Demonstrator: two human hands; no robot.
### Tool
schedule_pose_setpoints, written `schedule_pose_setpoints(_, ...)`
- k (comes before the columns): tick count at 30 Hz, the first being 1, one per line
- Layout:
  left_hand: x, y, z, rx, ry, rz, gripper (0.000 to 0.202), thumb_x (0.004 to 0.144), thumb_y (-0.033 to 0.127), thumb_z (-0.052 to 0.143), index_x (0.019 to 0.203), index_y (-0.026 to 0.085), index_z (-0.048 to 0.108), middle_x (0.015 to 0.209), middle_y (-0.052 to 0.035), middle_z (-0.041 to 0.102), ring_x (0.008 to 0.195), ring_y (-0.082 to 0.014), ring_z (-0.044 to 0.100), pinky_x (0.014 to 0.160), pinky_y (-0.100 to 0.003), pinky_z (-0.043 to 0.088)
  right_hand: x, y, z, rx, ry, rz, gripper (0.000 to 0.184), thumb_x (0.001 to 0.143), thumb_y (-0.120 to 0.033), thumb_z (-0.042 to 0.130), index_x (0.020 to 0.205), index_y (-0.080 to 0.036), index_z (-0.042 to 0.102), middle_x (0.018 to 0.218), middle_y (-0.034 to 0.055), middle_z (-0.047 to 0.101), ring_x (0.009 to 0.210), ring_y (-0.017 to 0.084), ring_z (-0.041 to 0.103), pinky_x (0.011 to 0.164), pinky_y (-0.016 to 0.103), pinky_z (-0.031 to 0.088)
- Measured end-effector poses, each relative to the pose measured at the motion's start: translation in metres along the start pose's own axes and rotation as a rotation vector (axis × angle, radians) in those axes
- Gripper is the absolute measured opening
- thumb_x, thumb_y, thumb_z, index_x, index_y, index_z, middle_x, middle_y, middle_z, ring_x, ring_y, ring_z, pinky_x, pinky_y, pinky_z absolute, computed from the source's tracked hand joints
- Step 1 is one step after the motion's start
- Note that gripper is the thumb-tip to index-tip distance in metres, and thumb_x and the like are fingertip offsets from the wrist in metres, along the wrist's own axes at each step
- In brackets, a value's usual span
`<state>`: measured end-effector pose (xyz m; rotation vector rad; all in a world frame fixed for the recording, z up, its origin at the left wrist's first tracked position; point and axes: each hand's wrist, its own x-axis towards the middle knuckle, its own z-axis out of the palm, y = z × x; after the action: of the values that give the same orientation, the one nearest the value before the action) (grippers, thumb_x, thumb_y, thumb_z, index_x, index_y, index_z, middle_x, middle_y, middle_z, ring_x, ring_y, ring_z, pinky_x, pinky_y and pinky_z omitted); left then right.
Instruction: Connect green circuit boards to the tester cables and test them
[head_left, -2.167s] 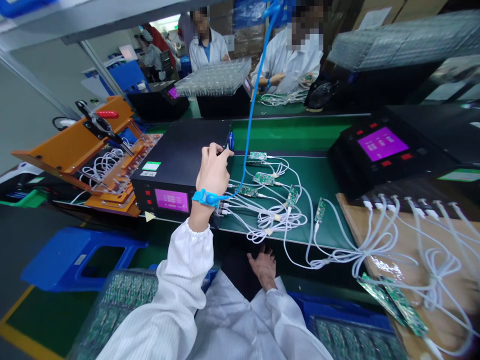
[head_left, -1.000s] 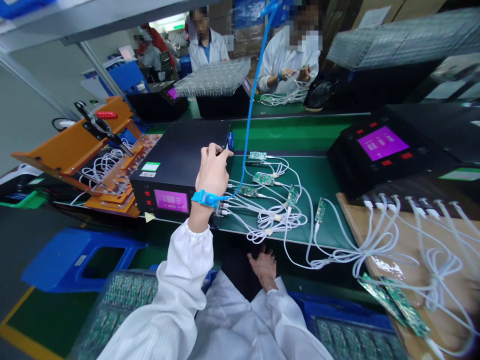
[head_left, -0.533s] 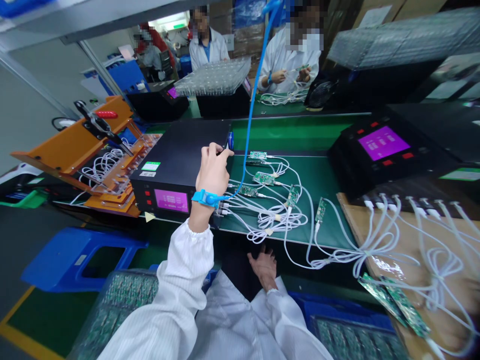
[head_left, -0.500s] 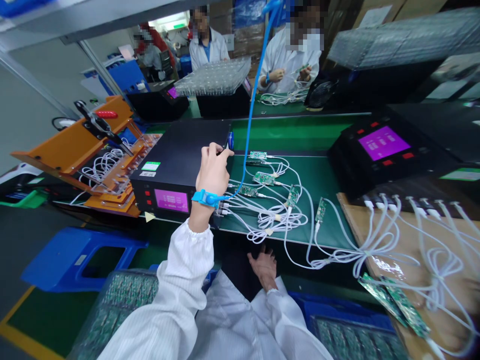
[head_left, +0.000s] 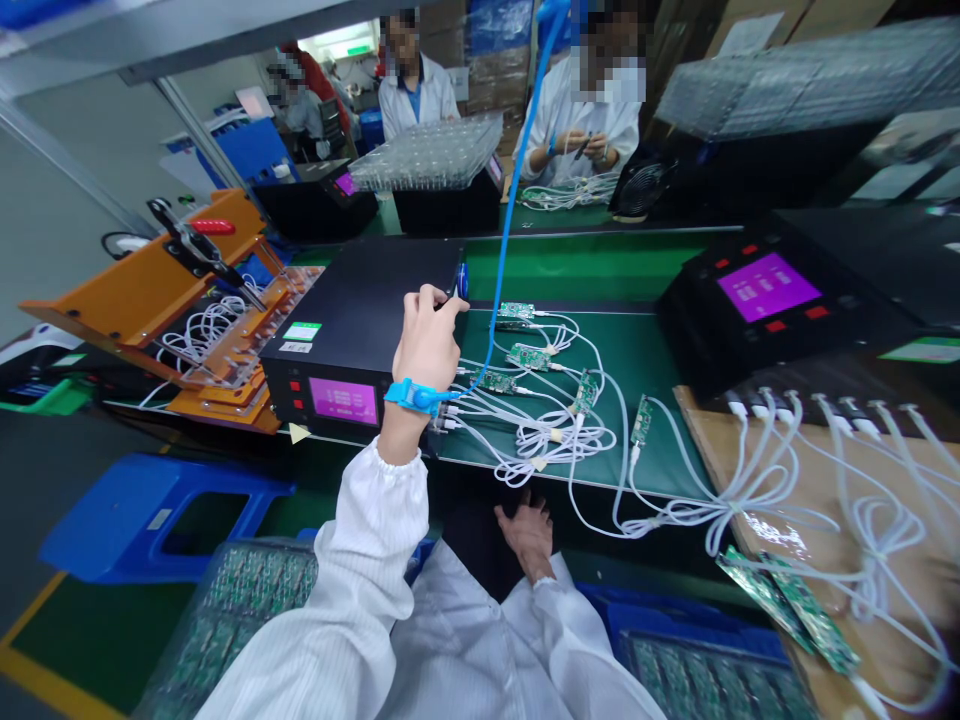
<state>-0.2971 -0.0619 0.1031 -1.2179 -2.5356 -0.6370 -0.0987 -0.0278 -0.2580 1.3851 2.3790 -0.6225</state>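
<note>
My left hand (head_left: 426,345) lies over the right edge of a black tester box (head_left: 360,290) with a pink screen. Its fingers are bent down and their tips are hidden, close to a blue round part (head_left: 463,280) at the box's side. Around that wrist sits a blue wrist strap (head_left: 412,396), its coiled cord (head_left: 501,250) rising to the top of the view. Below the bench edge, over my lap, my right hand (head_left: 528,535) rests with fingers spread and holds nothing. White cables (head_left: 555,436) join the box to small green circuit boards (head_left: 529,357) beside it.
Another black tester (head_left: 772,285) stands right, with cables above a brown board (head_left: 697,425). An orange clamp fixture (head_left: 150,280) is at left. Trays of circuit boards (head_left: 255,590) flank my lap. A blue stool (head_left: 142,520) stands left. Co-workers (head_left: 585,110) sit across the bench.
Both my hands stay where they were. The strap cord has shifted slightly right. Across the bench, a co-worker's hands have come closer together and now hold a small dark thing.
</note>
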Motion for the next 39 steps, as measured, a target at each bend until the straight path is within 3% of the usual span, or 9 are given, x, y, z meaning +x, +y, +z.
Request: schedule_pose_setpoints(39, 0.0002, 0.0025, -0.0012, -0.001, -0.008, -0.019, 0.053, 0.087, -0.006, 0.040, 0.123, 0.019, 0.069, 0.134, -0.0139, 0.054, 0.131, -0.0292, 0.047, 0.108, -0.043, 0.055, -0.0007, -0.0003, -0.0036, -0.013, -0.013, 0.004, 0.083, 0.099, -0.055, 0.055, 0.163, -0.008, 0.033, 0.156, 0.0275, 0.046, 0.140, 0.041, 0.051, 0.111, 0.044, 0.039)
